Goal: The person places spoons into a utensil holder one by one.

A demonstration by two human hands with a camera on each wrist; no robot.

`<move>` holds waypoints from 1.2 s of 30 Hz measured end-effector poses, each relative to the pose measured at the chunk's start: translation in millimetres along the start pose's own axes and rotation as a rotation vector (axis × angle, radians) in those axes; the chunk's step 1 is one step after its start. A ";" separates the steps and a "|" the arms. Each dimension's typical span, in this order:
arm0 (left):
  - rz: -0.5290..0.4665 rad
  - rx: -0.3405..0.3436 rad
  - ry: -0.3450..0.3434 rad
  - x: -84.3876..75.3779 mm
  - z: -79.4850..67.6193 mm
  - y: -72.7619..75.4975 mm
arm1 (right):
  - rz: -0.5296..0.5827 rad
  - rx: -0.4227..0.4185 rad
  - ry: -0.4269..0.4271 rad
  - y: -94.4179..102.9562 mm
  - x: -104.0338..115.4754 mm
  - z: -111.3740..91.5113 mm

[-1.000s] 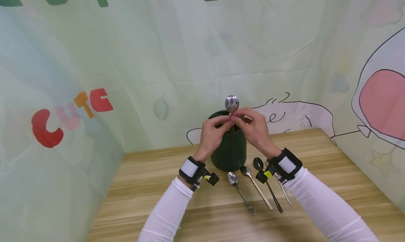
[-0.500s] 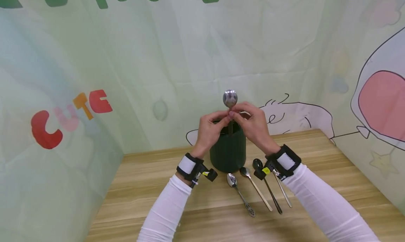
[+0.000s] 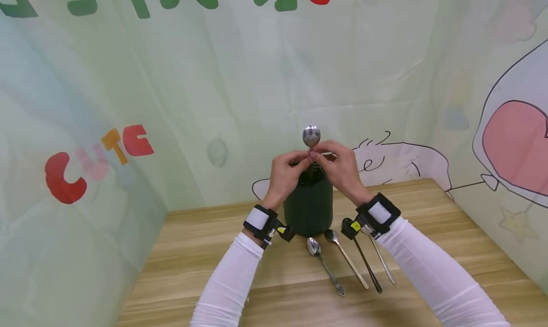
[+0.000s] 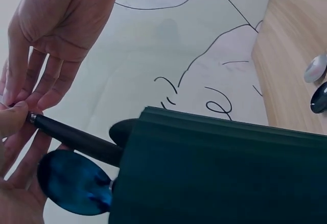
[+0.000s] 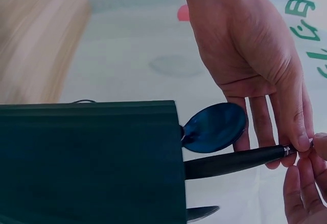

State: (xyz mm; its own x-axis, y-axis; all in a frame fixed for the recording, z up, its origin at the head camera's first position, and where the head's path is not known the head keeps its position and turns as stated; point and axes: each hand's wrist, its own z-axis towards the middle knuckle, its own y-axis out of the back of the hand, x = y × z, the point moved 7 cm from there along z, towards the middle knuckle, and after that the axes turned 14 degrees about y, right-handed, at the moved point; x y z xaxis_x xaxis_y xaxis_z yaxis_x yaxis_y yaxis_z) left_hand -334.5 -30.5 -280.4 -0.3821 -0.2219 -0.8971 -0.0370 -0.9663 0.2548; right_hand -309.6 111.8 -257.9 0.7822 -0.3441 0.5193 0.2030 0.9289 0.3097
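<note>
In the head view both hands meet above a dark green cylindrical container [image 3: 308, 210]. My left hand [image 3: 284, 176] and right hand [image 3: 343, 171] pinch the neck of a spoon [image 3: 311, 136] between thumbs and fingertips. The spoon stands upright, its shiny round bowl above the fingers. Its black handle [image 4: 76, 140] has a metal collar and runs down into the container's mouth; the lower end is hidden. A dark blue spoon [image 5: 214, 127], bowl up, sticks out of the container beside that handle. Another dark rounded tip [image 5: 203, 213] shows at the rim.
On the wooden table [image 3: 205, 251] before the container lie a spoon with an ornate handle [image 3: 326, 267], a gold-handled spoon [image 3: 348, 260], a black spoon [image 3: 367, 265] and a silver-handled utensil [image 3: 384, 263], partly hidden by the right wrist camera. A printed cloth backdrop [image 3: 239, 103] stands behind.
Both hands have risen slightly with the spoon against the container over the first half second, then stayed nearly still. The head view has shifted a little. The utensils on the table have not moved.
</note>
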 end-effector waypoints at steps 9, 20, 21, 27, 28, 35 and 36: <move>0.046 -0.006 0.025 14.8 3.1 -0.6 | -0.018 0.027 -0.008 -8.4 -14.9 -3.2; 0.152 -0.009 0.055 21.6 -0.6 -6.9 | -0.070 0.070 -0.037 -11.9 -25.7 -12.9; 0.165 -0.008 0.054 21.4 -1.0 -7.2 | -0.076 0.071 -0.038 -11.7 -26.1 -13.7; 0.214 0.009 0.036 21.4 -4.0 -8.4 | -0.105 0.077 -0.053 -12.4 -30.5 -18.5; 0.211 0.012 0.035 21.8 -4.7 -8.1 | -0.110 0.082 -0.059 -12.8 -31.5 -19.5; 0.179 -0.013 0.014 20.9 -8.6 -3.2 | -0.137 0.100 -0.087 -13.8 -37.1 -26.2; 0.178 -0.017 0.013 20.7 -8.7 -2.8 | -0.143 0.099 -0.080 -13.8 -37.1 -26.5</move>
State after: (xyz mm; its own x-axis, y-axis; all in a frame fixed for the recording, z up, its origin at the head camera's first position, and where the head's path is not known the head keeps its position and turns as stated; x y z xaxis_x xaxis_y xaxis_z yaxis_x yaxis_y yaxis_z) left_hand -334.3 -33.5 -302.8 -0.3695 -0.3915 -0.8427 0.0455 -0.9135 0.4044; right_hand -325.9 115.4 -302.5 0.6997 -0.4847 0.5249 0.2463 0.8533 0.4597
